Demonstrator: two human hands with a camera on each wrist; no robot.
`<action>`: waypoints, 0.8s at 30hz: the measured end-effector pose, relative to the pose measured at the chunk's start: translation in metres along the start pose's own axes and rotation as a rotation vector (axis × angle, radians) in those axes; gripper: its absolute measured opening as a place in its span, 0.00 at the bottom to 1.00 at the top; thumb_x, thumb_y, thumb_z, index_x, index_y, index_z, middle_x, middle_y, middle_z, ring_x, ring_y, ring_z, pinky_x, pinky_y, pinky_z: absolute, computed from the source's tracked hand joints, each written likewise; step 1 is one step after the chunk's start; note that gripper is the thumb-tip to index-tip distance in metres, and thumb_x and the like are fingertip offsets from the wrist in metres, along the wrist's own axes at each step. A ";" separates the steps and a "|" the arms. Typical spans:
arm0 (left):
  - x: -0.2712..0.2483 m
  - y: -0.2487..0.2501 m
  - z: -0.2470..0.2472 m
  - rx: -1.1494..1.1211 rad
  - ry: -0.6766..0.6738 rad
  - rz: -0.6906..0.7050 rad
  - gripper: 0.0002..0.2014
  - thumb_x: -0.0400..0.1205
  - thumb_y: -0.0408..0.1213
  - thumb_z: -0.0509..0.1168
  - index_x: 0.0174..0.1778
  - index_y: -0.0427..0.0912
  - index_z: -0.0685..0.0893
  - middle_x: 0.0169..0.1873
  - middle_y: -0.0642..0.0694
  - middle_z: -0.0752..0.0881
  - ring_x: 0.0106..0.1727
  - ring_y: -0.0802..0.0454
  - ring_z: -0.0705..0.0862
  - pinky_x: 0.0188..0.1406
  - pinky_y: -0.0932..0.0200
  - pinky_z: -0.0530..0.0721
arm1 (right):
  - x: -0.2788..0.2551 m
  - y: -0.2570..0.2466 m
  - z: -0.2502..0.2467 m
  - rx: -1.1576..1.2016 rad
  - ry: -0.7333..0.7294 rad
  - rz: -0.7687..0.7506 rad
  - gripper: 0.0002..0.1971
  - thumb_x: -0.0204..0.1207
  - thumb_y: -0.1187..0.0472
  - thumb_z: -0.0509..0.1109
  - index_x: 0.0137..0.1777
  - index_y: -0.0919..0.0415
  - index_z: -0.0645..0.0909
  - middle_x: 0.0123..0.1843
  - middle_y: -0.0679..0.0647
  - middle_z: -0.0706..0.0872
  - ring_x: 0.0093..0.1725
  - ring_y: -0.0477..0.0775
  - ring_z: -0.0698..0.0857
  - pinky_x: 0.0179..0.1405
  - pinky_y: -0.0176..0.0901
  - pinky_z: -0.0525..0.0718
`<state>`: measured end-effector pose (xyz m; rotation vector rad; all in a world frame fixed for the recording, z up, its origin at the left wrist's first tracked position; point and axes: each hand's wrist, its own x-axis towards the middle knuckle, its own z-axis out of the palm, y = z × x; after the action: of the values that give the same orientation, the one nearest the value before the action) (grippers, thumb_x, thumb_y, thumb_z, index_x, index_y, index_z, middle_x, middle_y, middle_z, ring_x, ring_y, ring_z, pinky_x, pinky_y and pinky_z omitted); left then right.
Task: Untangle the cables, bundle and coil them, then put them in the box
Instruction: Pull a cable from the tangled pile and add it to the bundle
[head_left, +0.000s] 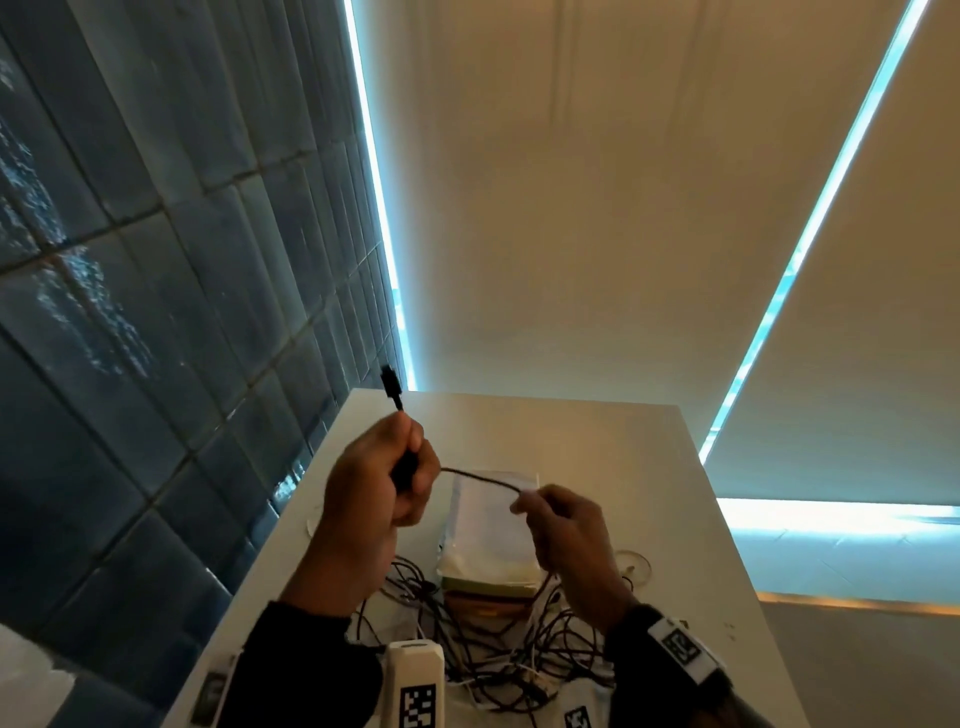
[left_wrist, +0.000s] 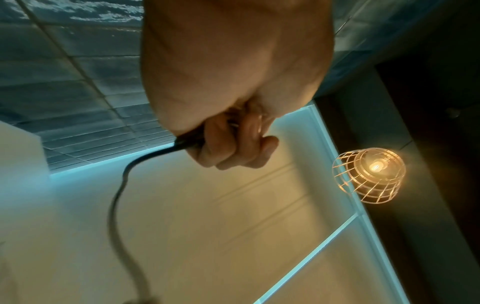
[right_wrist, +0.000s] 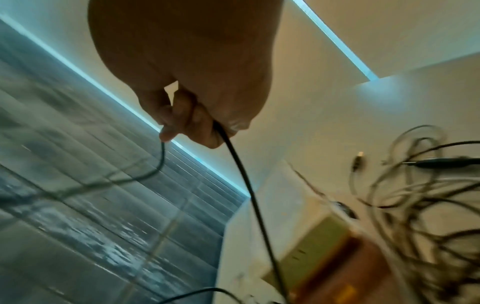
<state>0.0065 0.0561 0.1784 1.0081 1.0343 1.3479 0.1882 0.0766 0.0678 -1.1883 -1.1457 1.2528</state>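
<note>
Both hands (head_left: 374, 483) (head_left: 563, 525) grip one black cable (head_left: 480, 479)

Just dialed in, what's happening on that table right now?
A person is working one black cable free of the rest. The left hand grips it near its plug, which sticks up above the fist; the right hand pinches the same cable further along, so a short stretch spans between them above the box. The remaining cables lie in a tangled pile on the white table. I see nothing coiled yet.
</note>
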 end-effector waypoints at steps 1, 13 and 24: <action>0.000 -0.007 0.001 0.034 0.029 -0.028 0.14 0.86 0.40 0.52 0.34 0.43 0.71 0.21 0.45 0.75 0.17 0.55 0.60 0.17 0.65 0.54 | 0.001 -0.013 0.002 0.065 -0.007 -0.031 0.10 0.80 0.63 0.68 0.40 0.67 0.84 0.24 0.48 0.68 0.23 0.47 0.62 0.21 0.38 0.60; 0.000 0.005 0.011 -0.301 -0.157 -0.305 0.19 0.89 0.46 0.47 0.33 0.43 0.68 0.56 0.29 0.87 0.51 0.36 0.90 0.38 0.50 0.89 | -0.035 -0.076 0.018 0.060 -0.337 -0.422 0.09 0.81 0.68 0.65 0.42 0.61 0.85 0.30 0.40 0.85 0.25 0.38 0.72 0.24 0.30 0.68; 0.006 0.019 0.017 -0.480 -0.222 -0.184 0.15 0.84 0.44 0.52 0.33 0.44 0.72 0.31 0.47 0.73 0.27 0.54 0.70 0.27 0.60 0.75 | -0.024 -0.035 0.009 0.066 -0.492 -0.206 0.13 0.82 0.58 0.63 0.41 0.64 0.82 0.25 0.53 0.67 0.23 0.44 0.62 0.22 0.31 0.61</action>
<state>0.0176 0.0622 0.2006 0.6643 0.5799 1.2202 0.1815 0.0535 0.1041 -0.7045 -1.5260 1.4506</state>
